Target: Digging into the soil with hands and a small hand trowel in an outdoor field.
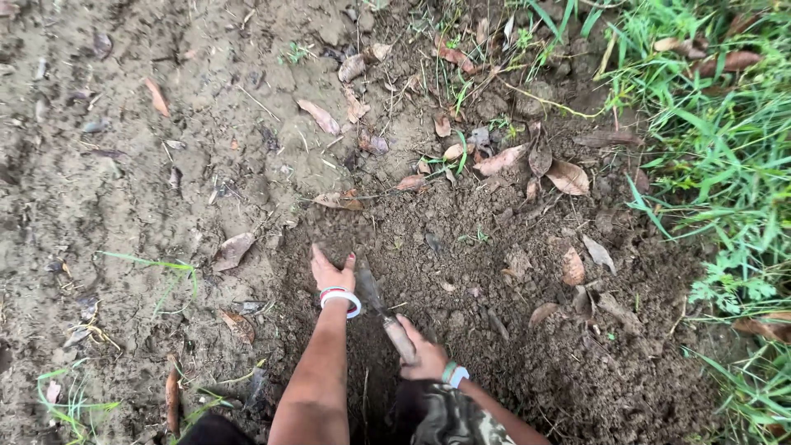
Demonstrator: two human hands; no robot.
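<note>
Digging into loosened dark soil, a small trowel lies low in the middle of the view, its metal blade pointing up and left and its pale handle clenched in the grip of the right hand. The left hand rests just beside the blade with fingers spread flat on the earth, holding nothing.

Because that open hand sits so near the blade's edge, a slip or a hard jab could, I judge, nick its fingers. The soil is lumpy and threaded with dry leaves, so the blade might also catch on a buried root or stone and twist in the grip.

Part of the blade's tip is sunk in the earth, so its full shape cannot be told. Both forearms run off the lower edge, where patterned cloth covers what lies beneath. Grass crowds the right side, hiding the ground there.
</note>
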